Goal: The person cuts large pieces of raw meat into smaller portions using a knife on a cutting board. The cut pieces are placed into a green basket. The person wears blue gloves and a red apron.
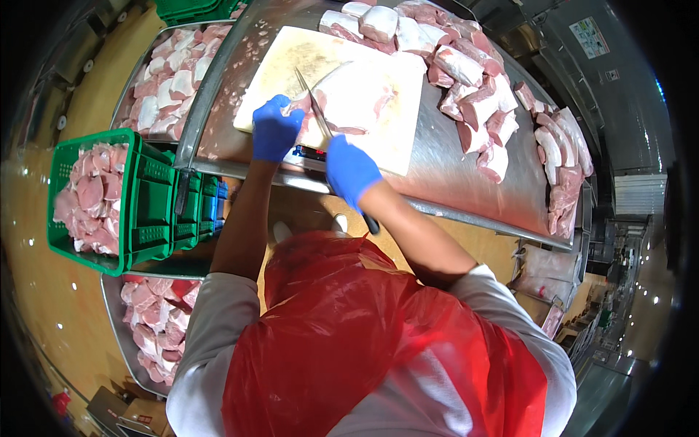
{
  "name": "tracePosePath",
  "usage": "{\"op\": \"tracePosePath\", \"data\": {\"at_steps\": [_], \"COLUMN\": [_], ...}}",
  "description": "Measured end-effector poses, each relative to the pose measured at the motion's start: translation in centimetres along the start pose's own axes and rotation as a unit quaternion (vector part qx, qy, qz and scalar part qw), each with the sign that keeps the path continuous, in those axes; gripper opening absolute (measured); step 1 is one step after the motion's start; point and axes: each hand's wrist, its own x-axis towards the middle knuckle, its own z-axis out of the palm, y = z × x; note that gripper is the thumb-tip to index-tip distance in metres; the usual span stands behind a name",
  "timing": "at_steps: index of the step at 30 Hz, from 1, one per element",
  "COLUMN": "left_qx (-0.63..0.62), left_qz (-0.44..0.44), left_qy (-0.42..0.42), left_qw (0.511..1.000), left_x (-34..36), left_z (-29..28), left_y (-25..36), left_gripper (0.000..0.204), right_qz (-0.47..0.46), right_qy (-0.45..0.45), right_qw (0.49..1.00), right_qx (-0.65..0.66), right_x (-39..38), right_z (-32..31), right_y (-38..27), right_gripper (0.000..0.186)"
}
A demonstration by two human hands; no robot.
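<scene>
My right hand (351, 171), in a blue glove, is wrapped round the dark handle of a long knife. The blade (318, 111) points away and slightly left, lying across the left end of a pale slab of meat (357, 91). That slab rests on a white cutting board (405, 135). My left hand (277, 130), gloved in blue too, has its fingers closed on the meat's left end, just left of the blade. Its fingertips are partly hidden, and so is the blade's contact with the meat.
The board sits on a steel table (451, 186) with a raised edge. Many meat pieces (477, 95) are heaped at its far right. At left stand a green crate (131, 211) of cut meat and metal tubs of meat (171, 80). A red apron (328, 320) covers my front.
</scene>
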Motion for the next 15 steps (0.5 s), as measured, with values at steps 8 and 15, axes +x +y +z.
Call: {"op": "tracePosePath", "data": {"at_steps": [8, 15], "left_qx": [-0.182, 0.438], "left_qz": [-0.403, -0.43], "left_qy": [0.18, -0.166], "left_qw": [0.879, 0.772], "left_x": [-5.8, -8.8], "left_z": [-16.6, -33.3], "left_y": [-12.0, -21.0], "left_gripper": [0.018, 0.038], "right_qz": [0.068, 0.215], "right_qy": [-0.074, 0.106], "right_qw": [0.995, 0.932], "right_qx": [0.008, 0.272], "right_x": [-14.0, -14.6], "right_z": [-7.8, -7.7], "right_y": [5.3, 10.3], "right_gripper": [0.016, 0.02]}}
